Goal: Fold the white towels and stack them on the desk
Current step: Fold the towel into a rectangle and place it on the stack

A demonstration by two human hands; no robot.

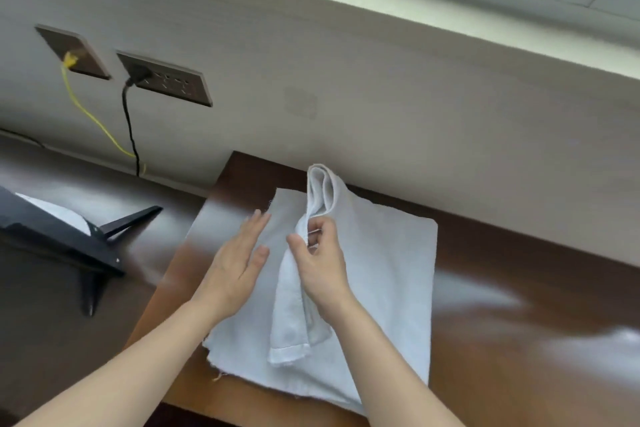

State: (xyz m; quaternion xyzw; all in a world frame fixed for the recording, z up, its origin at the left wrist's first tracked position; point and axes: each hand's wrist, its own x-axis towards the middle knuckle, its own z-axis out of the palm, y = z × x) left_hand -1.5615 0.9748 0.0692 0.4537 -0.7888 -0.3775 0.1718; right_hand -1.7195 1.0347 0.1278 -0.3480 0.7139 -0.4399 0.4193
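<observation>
My right hand (pixel 317 258) pinches a bunched white towel (pixel 298 315), lifted over the flat towel (pixel 388 281) spread on the tabletop (pixel 519 340). My left hand (pixel 239 260) hovers open and flat, holding nothing. To fold well, I should find the hem's corners, shake the bunch loose, then smooth it flat with my left palm.

Flat towel (pixel 391 274) lies on desk (pixel 519 305), against the wall (pixel 346 97). Right hand (pixel 320 262) holds a bunched towel (pixel 294 308) above it — left hand (pixel 239 262) just left. Monitor stand (pixel 69 243) well left; two socket plates (pixel 166 80) on wall behind, cables (pixel 130 121) hanging down.
</observation>
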